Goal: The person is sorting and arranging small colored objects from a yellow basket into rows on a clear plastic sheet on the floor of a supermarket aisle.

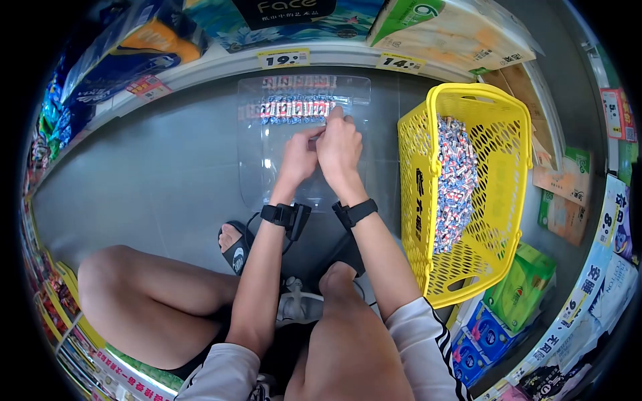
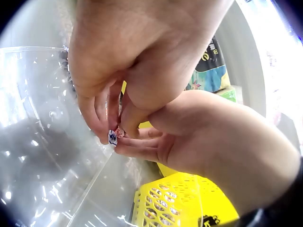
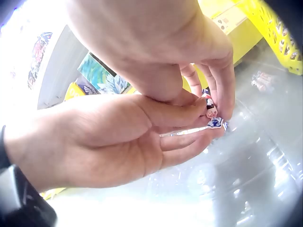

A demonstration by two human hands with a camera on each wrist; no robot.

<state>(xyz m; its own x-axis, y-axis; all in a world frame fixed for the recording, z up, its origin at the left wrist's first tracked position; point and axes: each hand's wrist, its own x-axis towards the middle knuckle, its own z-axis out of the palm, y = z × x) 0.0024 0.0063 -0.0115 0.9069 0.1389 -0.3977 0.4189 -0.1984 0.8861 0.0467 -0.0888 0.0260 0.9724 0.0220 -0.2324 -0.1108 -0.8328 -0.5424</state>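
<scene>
Both hands meet over a clear plastic box (image 1: 257, 160). Between the fingertips is a small wrapped candy (image 3: 211, 112), its blue-and-white twisted end (image 2: 112, 137) showing in the left wrist view. My left hand (image 1: 299, 159) pinches one end, and my right hand (image 1: 340, 148) pinches it from the other side, fingers curled. Just beyond the hands, a row of wrapped candies (image 1: 294, 109) lies side by side in the box, with another row or its reflection (image 1: 297, 82) behind. The fingers partly cover the held candy.
To the right stands a yellow basket (image 1: 416, 194) holding a heap of wrapped candies (image 1: 456, 180). Shelves with tissue packs (image 1: 448, 33) curve around the back and right. A sandaled foot (image 1: 234, 247) rests on the floor left of the wrists; bent knees flank the arms.
</scene>
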